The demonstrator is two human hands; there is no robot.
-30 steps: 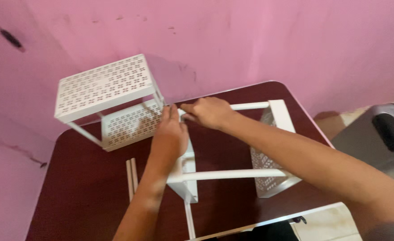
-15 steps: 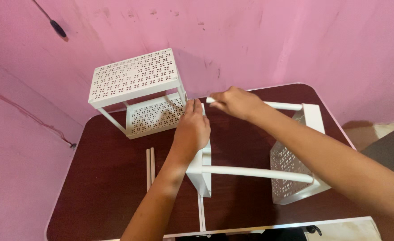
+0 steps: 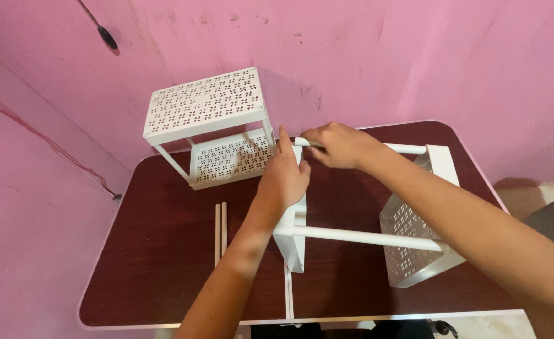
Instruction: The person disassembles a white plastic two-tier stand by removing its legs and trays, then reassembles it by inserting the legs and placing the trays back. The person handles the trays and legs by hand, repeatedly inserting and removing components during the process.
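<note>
Head view: the rack [image 3: 365,213] I'm working on lies on its side in the middle of the dark table [image 3: 151,263], two perforated shelves joined by white tubes. My right hand [image 3: 336,144] is clenched around the end of the far tube [image 3: 402,149], right where it meets the near shelf [image 3: 293,220]. My left hand [image 3: 284,179] rests on that shelf's top edge, fingers wrapped loosely over it, touching the right hand's end of the tube. Just behind, a finished two-shelf rack [image 3: 214,125] stands upright against the pink wall [image 3: 415,56]. Two loose tubes [image 3: 220,232] lie side by side left of my forearm.
</note>
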